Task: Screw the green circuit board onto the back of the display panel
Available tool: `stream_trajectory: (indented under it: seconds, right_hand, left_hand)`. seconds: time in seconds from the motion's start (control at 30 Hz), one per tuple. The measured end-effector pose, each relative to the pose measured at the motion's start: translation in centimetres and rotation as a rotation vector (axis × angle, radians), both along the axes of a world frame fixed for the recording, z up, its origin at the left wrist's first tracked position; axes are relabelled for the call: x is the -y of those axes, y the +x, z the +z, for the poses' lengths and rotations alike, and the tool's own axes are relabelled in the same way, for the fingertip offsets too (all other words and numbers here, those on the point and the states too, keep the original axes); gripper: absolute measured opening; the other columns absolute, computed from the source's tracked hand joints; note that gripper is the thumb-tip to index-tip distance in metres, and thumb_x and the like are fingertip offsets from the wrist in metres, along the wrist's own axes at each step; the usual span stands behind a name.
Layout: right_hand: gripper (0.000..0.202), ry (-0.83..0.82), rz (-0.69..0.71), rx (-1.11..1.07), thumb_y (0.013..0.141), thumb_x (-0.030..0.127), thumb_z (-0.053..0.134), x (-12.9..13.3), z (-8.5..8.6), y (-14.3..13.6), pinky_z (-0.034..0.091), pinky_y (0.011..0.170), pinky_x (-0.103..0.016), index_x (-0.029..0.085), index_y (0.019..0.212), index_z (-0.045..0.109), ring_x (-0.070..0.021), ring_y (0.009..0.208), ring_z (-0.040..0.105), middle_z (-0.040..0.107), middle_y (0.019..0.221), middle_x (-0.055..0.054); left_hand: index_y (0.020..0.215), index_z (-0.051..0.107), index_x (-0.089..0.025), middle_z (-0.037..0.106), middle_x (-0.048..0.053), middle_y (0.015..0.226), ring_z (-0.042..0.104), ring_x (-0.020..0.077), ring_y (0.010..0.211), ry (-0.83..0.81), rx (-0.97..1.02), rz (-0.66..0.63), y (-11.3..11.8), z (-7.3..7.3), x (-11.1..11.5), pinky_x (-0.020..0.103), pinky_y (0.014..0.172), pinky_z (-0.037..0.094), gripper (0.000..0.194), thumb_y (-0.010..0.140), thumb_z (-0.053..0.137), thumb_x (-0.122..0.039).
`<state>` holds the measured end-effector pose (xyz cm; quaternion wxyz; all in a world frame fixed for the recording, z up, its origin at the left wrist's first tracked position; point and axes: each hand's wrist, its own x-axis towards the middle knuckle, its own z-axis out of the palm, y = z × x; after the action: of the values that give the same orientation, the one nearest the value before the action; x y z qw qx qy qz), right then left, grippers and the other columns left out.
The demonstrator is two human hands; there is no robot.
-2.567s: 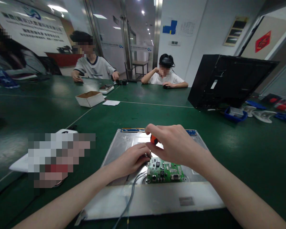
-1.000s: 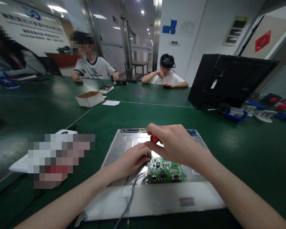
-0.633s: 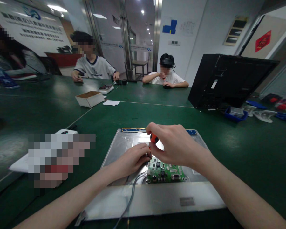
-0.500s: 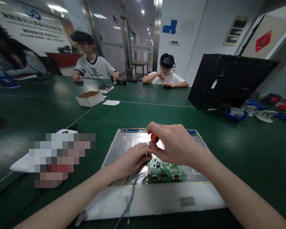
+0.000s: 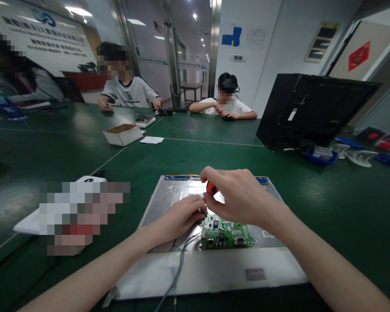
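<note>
A flat metal display panel [image 5: 172, 190] lies on the green table, with a green circuit board [image 5: 227, 234] on its middle. My right hand [image 5: 238, 193] is closed round the orange and black handle of a screwdriver [image 5: 211, 187], held upright over the board's upper left corner. Beside the lower end of the tool, the fingers of my left hand [image 5: 185, 214] are pinched together at that corner; what lies between them is hidden. Grey cables [image 5: 181, 264] run from the board's left side down over the panel's near edge.
A blurred-out pale object [image 5: 81, 208] lies to the left. Further back are an open white box [image 5: 121, 136], a white paper [image 5: 152, 140] and seated people. A large black monitor [image 5: 315, 108] and a blue tray [image 5: 321, 156] stand at the right.
My two hands and the screwdriver handle have barely moved. Across the table, the person in the middle has shifted a raised hand slightly down and left.
</note>
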<state>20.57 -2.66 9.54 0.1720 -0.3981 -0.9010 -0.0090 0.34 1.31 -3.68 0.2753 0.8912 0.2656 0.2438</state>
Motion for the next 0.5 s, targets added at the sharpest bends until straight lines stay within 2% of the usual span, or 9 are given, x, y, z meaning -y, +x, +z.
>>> stream_trajectory:
  seconds: [0.17,0.37,0.5]
  right_hand:
    - [0.016,-0.003,-0.021,0.013,0.089,0.025,0.051,0.00,0.03,0.01,0.025,0.054,-0.026,0.019,0.103,0.052,-0.0136,0.064,0.058,0.070,0.083,0.000]
    - [0.016,0.033,-0.025,0.004,0.094,0.034,0.051,-0.26,-0.15,0.09,0.024,0.053,-0.026,0.020,0.102,0.051,-0.0142,0.064,0.058,0.070,0.084,0.000]
    - [0.012,0.007,-0.010,0.001,0.093,0.027,0.051,-0.26,-0.07,0.08,0.024,0.053,-0.025,0.019,0.102,0.051,-0.0139,0.065,0.059,0.070,0.085,0.000]
  left_hand:
    - [0.099,0.062,-0.019,0.063,0.007,0.102,0.059,0.0227,0.095,0.010,-0.014,-0.001,0.09,0.42,0.14,0.037,0.084,0.050,0.013,0.093,0.052,-0.014]
    - [0.098,0.061,-0.019,0.064,0.006,0.101,0.060,0.0217,0.091,0.006,-0.033,-0.004,0.07,0.28,0.03,0.034,0.079,0.050,0.014,0.091,0.052,-0.011]
    - [0.097,0.062,-0.018,0.063,0.006,0.101,0.060,0.0219,0.091,0.006,-0.031,0.009,0.10,0.29,0.11,0.036,0.081,0.050,0.014,0.091,0.052,-0.011]
